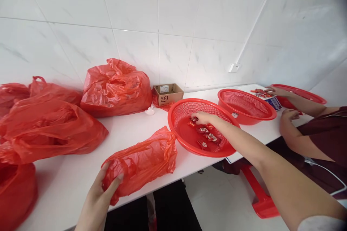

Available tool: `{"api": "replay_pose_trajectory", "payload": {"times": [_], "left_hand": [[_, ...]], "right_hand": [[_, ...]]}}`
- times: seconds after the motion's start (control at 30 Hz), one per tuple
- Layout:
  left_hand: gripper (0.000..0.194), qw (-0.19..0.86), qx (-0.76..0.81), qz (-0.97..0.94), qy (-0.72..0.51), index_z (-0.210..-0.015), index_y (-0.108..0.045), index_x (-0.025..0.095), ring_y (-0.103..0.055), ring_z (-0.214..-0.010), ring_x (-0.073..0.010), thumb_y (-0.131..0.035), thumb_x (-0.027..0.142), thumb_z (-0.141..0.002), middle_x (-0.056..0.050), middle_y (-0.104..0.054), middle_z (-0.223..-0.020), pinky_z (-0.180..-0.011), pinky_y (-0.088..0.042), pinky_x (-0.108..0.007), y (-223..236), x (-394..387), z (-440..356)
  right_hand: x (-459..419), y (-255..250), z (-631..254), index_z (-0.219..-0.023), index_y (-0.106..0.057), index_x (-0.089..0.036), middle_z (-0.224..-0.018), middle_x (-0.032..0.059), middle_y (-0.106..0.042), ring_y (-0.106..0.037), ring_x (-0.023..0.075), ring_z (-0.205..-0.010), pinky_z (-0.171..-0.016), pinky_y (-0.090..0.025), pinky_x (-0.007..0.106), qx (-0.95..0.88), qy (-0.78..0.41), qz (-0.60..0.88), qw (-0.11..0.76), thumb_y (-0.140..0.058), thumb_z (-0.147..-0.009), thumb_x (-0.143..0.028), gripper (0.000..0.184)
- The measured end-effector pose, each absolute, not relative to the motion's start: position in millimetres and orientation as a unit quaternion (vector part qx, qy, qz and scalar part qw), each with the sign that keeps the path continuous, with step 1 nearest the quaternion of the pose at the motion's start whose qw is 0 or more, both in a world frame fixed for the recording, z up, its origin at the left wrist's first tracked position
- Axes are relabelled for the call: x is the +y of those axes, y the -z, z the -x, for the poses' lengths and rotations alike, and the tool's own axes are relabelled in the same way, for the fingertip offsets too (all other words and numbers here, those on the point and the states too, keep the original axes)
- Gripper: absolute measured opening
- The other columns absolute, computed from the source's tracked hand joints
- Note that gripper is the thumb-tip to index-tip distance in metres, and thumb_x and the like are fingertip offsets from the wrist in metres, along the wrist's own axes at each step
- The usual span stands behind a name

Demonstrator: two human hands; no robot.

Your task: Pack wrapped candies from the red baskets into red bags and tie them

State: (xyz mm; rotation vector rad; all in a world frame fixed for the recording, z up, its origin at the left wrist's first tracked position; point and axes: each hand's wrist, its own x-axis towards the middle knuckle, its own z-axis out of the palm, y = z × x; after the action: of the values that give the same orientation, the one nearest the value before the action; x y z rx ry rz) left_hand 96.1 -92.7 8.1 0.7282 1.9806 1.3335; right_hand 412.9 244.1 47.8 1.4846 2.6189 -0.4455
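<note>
Left hand [99, 193] fingers curled closed, right hand [202, 117] extended forward

Plain packing workroom, white tiled walls [173, 7], white table [67, 184]; red bags [116, 86], red baskets [246, 104]

Cardboard box [168, 94] by wall, w/ big red bags [116, 86] left, 2nd basket [246, 104] right.

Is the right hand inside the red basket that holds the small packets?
Yes, the right hand reaches into the nearest red basket and touches the small packets on its bottom.
</note>
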Motion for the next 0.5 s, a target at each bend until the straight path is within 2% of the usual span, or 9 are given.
{"api": "replay_pose_trajectory", "payload": {"times": [0.1, 0.2, 0.27, 0.33, 0.4, 0.47, 0.5], "left_hand": [[0.094, 0.334, 0.738, -0.274, -0.519, -0.145, -0.044, 0.021, -0.040, -0.052, -0.0111, -0.070, 0.062, -0.065, 0.006, -0.048, -0.064, -0.051, -0.036, -0.024, -12, -93, -97], [0.094, 0.345, 0.725, -0.271, -0.531, -0.145, -0.044, 0.019, -0.040, -0.050, -0.0104, -0.071, 0.060, -0.065, 0.005, -0.050, -0.063, -0.050, -0.037, -0.024, -16, -92, -99], [0.097, 0.350, 0.724, -0.267, -0.531, -0.147, -0.040, 0.018, -0.040, -0.048, -0.0108, -0.071, 0.059, -0.066, 0.007, -0.046, -0.058, -0.049, -0.036, -0.024, -18, -91, -101], [0.097, 0.351, 0.723, -0.268, -0.531, -0.149, -0.037, 0.018, -0.041, -0.047, -0.0116, -0.071, 0.058, -0.067, 0.008, -0.043, -0.055, -0.048, -0.035, -0.024, -19, -89, -105], [0.097, 0.355, 0.718, -0.272, -0.533, -0.150, -0.034, 0.017, -0.040, -0.046, -0.0116, -0.070, 0.057, -0.069, 0.009, -0.040, -0.053, -0.047, -0.034, -0.023, -20, -88, -110], [0.097, 0.360, 0.715, -0.274, -0.533, -0.151, -0.032, 0.017, -0.040, -0.046, -0.0110, -0.069, 0.055, -0.069, 0.009, -0.040, -0.054, -0.046, -0.034, -0.023, -22, -87, -113], [0.096, 0.361, 0.716, -0.276, -0.530, -0.150, -0.033, 0.017, -0.040, -0.046, -0.0106, -0.069, 0.054, -0.069, 0.009, -0.042, -0.055, -0.046, -0.035, -0.023, -22, -88, -114]], "right_hand": [[245, -68, -413, -0.097, -0.065, -0.016, -0.096, 0.0075, -0.069, -0.059, 0.0168, -0.080, -0.070, -0.042, 0.025, 0.860, 0.167, -0.481, -0.012, -0.059, -0.082, -0.022, 0.018], [228, -97, -397, -0.106, -0.060, -0.015, -0.106, 0.0071, -0.066, -0.059, 0.0157, -0.088, -0.074, -0.044, 0.024, 0.868, 0.193, -0.451, -0.084, -0.045, -0.091, -0.027, 0.025], [201, -115, -374, -0.112, -0.057, -0.016, -0.110, 0.0060, -0.065, -0.060, 0.0139, -0.089, -0.076, -0.046, 0.023, 0.870, 0.250, -0.400, -0.143, -0.038, -0.094, -0.030, 0.029], [162, -125, -347, -0.110, -0.058, -0.016, -0.105, 0.0059, -0.066, -0.061, 0.0133, -0.084, -0.074, -0.047, 0.024, 0.858, 0.360, -0.305, -0.203, -0.041, -0.094, -0.031, 0.029], [120, -122, -319, -0.103, -0.063, -0.017, -0.094, 0.0036, -0.068, -0.061, 0.0130, -0.076, -0.069, -0.047, 0.024, 0.870, 0.411, -0.220, -0.160, -0.048, -0.091, -0.031, 0.024], [86, -108, -296, -0.100, -0.067, -0.019, -0.088, 0.0024, -0.069, -0.061, 0.0143, -0.074, -0.066, -0.046, 0.025, 0.901, 0.378, -0.195, -0.087, -0.051, -0.090, -0.028, 0.021], [75, -98, -288, -0.101, -0.069, -0.020, -0.091, 0.0035, -0.070, -0.063, 0.0164, -0.079, -0.070, -0.047, 0.027, 0.918, 0.342, -0.191, -0.062, -0.052, -0.089, -0.025, 0.021]]}}
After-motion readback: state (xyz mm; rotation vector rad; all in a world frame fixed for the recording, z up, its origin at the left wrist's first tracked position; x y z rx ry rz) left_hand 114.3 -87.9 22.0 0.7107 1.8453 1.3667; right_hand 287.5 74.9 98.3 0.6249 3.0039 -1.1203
